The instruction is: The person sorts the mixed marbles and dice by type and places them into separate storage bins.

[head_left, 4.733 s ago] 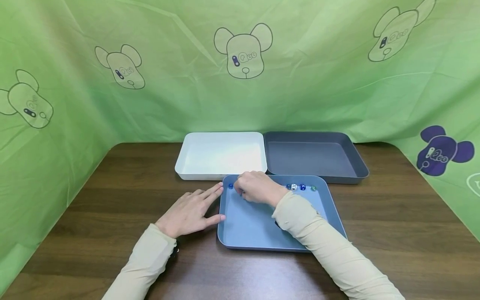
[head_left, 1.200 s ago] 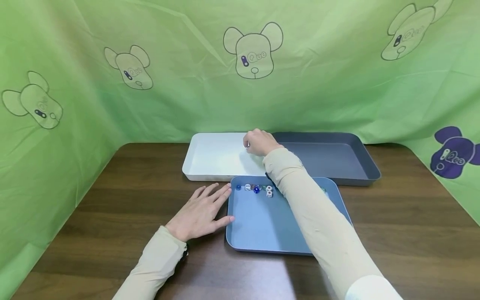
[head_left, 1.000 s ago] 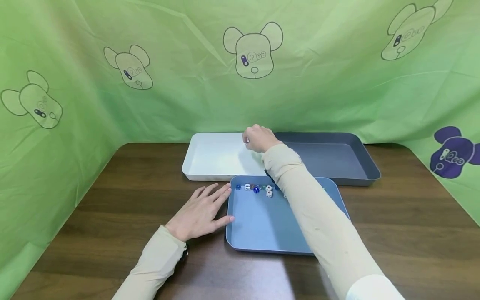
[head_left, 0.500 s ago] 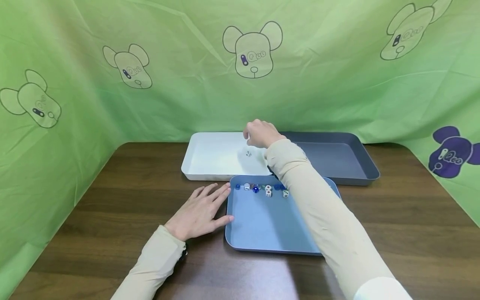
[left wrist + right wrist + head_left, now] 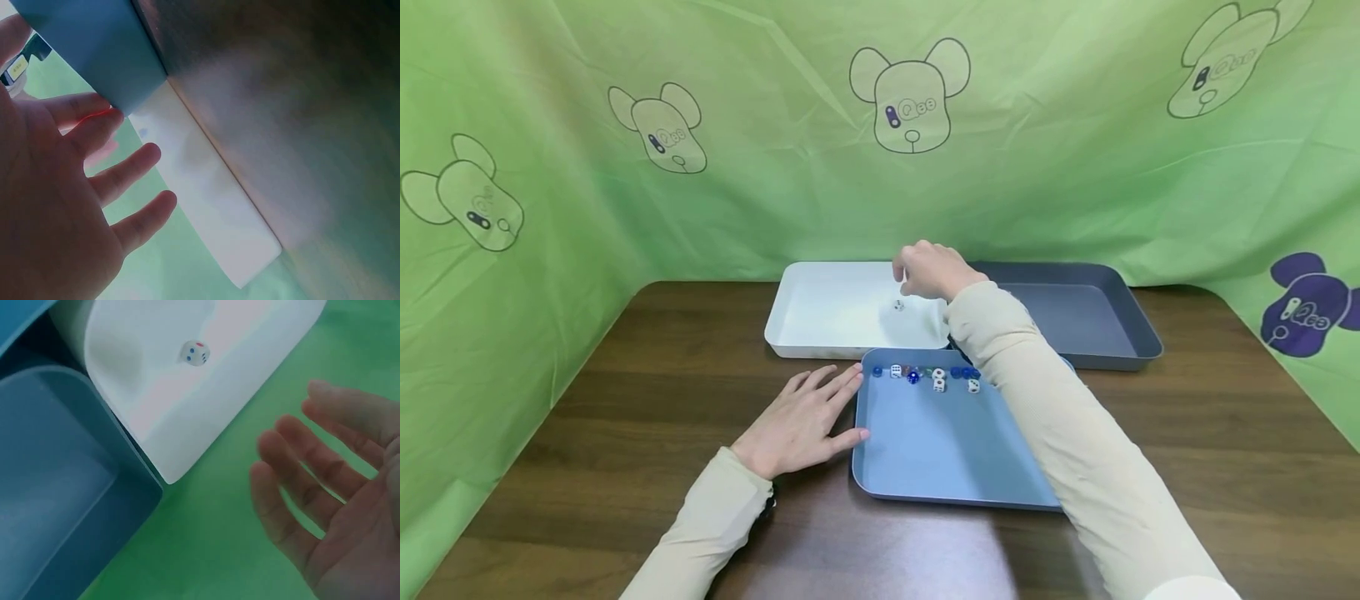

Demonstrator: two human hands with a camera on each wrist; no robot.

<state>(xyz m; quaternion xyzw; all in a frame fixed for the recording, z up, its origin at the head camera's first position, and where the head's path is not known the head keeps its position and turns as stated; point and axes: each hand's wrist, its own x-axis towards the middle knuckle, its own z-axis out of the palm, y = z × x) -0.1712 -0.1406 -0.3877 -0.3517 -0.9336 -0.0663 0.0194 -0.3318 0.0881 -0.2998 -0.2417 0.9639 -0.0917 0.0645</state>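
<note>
In the head view my right hand (image 5: 931,271) is over the right side of the white tray (image 5: 823,308), its fingers spread and holding nothing. A single white die (image 5: 196,354) lies in that tray, apart from the fingers in the right wrist view. My left hand (image 5: 797,427) lies beside the blue tray (image 5: 940,454), with fingertips and thumb at its left rim. Along the blue tray's far side sit several small pieces: white dice (image 5: 896,372), a dark blue die (image 5: 913,377) and blue glass-like beads (image 5: 877,372). My right forearm hides the tray's right part.
A dark grey tray (image 5: 1075,317) stands to the right of the white one, both behind the blue tray. All rest on a brown wooden table (image 5: 647,400). A green printed cloth (image 5: 760,192) hangs close behind them.
My right hand went from the blue tray to the white tray and let go of a die there. Its fingers have since spread, and it has shifted slightly right. My left hand stays at the rim.
</note>
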